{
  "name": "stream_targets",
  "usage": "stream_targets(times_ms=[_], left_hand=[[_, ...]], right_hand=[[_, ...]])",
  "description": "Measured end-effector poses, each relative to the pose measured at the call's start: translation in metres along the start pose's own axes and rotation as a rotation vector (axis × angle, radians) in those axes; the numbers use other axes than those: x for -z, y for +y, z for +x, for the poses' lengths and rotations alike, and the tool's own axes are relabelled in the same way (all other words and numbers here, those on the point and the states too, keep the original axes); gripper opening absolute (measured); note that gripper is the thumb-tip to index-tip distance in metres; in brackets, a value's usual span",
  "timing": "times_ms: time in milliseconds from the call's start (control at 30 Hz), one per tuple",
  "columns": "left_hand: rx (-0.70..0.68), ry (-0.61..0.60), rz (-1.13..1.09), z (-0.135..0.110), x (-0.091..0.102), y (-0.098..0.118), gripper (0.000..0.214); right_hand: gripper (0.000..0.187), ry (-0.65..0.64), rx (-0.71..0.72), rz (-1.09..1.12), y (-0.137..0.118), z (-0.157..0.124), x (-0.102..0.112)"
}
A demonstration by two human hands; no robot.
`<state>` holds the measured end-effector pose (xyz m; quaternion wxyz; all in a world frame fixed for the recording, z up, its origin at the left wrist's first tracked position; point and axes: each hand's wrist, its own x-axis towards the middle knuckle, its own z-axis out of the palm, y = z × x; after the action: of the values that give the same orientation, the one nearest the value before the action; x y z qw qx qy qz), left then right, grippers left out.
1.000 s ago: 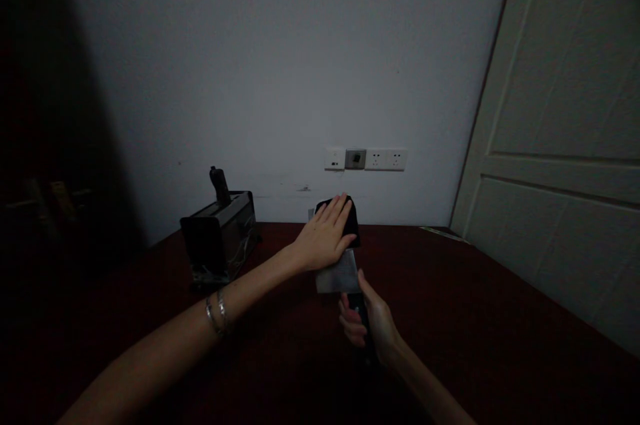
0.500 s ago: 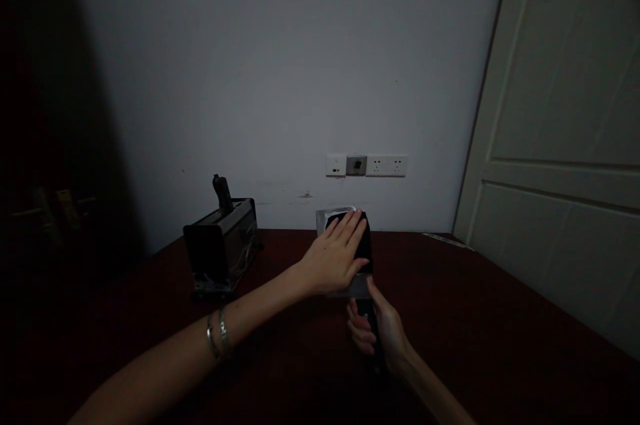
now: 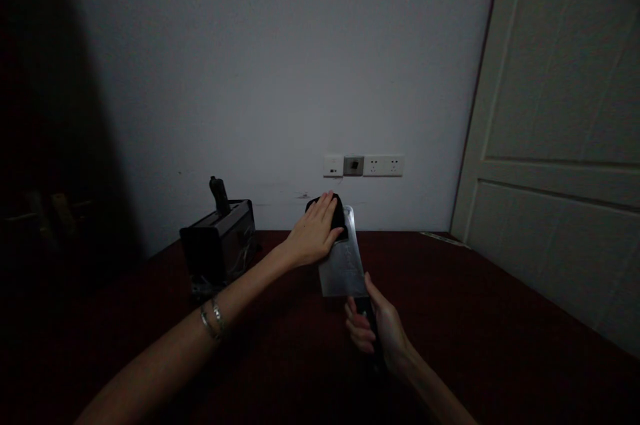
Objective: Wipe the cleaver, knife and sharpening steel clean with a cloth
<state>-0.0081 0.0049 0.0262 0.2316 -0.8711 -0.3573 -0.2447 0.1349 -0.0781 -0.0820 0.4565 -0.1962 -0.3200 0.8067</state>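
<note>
My right hand (image 3: pixel 376 332) is closed around the dark handle of a cleaver (image 3: pixel 345 264), whose broad steel blade points away from me above the dark red table (image 3: pixel 480 305). My left hand (image 3: pixel 313 233) lies with its fingers flat and together on a black cloth (image 3: pixel 339 212), pressing it against the far left part of the blade. Two thin bracelets sit on my left wrist.
A dark metal knife block (image 3: pixel 220 242) with one black handle (image 3: pixel 219 195) sticking up stands at the left rear of the table. A row of wall sockets (image 3: pixel 363 165) is on the grey wall behind. A pale door (image 3: pixel 565 145) fills the right side.
My left hand and the black cloth slid up and to the left along the blade, uncovering more of the steel. The right hand kept its grip on the handle.
</note>
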Motion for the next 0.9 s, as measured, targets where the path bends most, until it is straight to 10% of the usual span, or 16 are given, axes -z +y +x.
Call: stream_targets(times_ms=[900], left_hand=[[-0.327, -0.208, 0.072, -0.024, 0.008, 0.013, 0.067]], right_hand=[[0.054, -0.188, -0.017, 0.137, -0.010, 0.000, 0.010]])
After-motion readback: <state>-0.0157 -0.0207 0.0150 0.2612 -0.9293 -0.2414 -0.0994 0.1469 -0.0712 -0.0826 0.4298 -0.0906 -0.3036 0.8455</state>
